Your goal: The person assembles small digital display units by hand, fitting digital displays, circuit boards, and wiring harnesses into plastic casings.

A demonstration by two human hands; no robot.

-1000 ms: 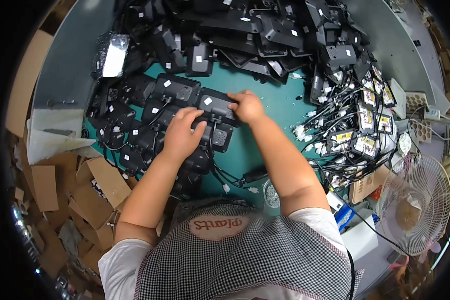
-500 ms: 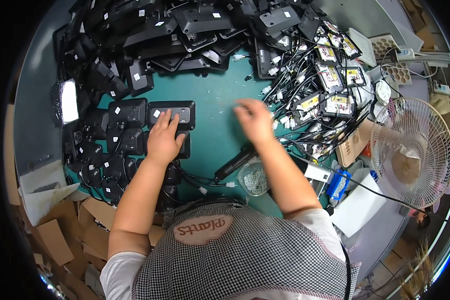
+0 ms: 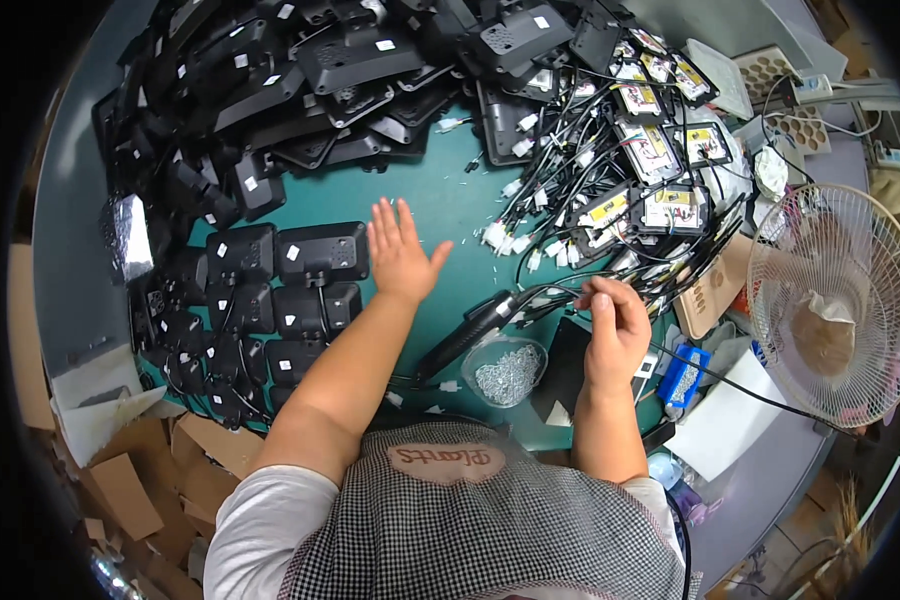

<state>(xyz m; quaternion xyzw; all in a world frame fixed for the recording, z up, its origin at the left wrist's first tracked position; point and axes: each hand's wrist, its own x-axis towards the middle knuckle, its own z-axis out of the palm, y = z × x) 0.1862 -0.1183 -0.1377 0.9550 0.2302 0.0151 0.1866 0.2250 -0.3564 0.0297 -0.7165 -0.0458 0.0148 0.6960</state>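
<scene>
My left hand (image 3: 405, 252) is stretched flat with the fingers apart, over the green mat beside the black plastic housing (image 3: 322, 250) at the right end of the back row. My right hand (image 3: 618, 335) is closed, thumb and fingers curled together near black cables. Whatever lies between those fingertips is too small to make out. Between my forearms lies a black cylindrical tool (image 3: 462, 338), probably an electric screwdriver. Right of it stands a clear bowl (image 3: 541, 362) holding many small silvery screws (image 3: 508, 374).
Black housings (image 3: 360, 60) are heaped at the back; several more stand in rows at left. Cabled circuit modules (image 3: 650, 150) with white connectors pile up at right. Beyond them stand a fan (image 3: 832, 305) and a blue box (image 3: 684, 378). Cardboard boxes (image 3: 125, 495) are at lower left.
My left hand has come off the housing and moved right. The right hand has swung right and nearer me, its fingers now curled. The black tool now shows more fully.
</scene>
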